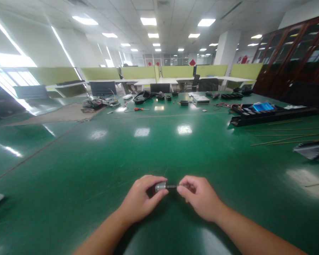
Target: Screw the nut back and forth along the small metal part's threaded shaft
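Note:
My left hand [146, 194] holds a small silver metal cylinder [161, 186] between thumb and fingers, low over the green table [159, 152]. From the cylinder's right end a thin dark shaft [172, 186] runs level to my right hand [198, 195]. The thumb and index finger of that hand pinch the shaft's far end, which they partly hide. My other right fingers are curled in. Blur and small size keep me from telling the exact kind of this piece.
Across the back lie a red-handled screwdriver [141, 109], a black headset-like strap [143, 97], small black boxes [184, 103] and a heap of parts [99, 102]. To the right are a long black tray [268, 114], a blue pack [263, 107] and several thin rods [289, 136].

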Demonstrator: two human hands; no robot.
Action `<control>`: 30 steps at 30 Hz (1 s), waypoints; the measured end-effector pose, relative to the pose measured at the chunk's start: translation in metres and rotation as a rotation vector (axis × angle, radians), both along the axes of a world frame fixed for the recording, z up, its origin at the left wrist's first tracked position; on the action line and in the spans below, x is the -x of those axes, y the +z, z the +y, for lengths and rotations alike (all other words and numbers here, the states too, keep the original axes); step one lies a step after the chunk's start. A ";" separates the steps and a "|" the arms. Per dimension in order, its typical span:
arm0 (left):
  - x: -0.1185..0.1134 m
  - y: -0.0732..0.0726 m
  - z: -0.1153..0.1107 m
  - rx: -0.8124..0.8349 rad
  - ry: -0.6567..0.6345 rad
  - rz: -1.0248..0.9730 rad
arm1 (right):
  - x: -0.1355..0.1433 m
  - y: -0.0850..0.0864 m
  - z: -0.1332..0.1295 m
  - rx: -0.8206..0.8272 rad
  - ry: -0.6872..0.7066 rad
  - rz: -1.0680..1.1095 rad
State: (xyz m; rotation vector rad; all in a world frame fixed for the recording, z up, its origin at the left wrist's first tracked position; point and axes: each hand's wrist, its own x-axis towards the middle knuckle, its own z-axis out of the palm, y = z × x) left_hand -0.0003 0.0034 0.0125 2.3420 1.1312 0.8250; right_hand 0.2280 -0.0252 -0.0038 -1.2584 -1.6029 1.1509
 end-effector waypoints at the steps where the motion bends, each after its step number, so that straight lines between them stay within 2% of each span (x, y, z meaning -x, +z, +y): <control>1: 0.000 0.000 0.000 0.002 0.001 0.001 | 0.000 0.000 0.000 0.001 0.000 0.001; 30: 0.004 -0.002 0.003 0.012 -0.002 0.005 | 0.000 0.002 -0.001 0.006 -0.009 -0.003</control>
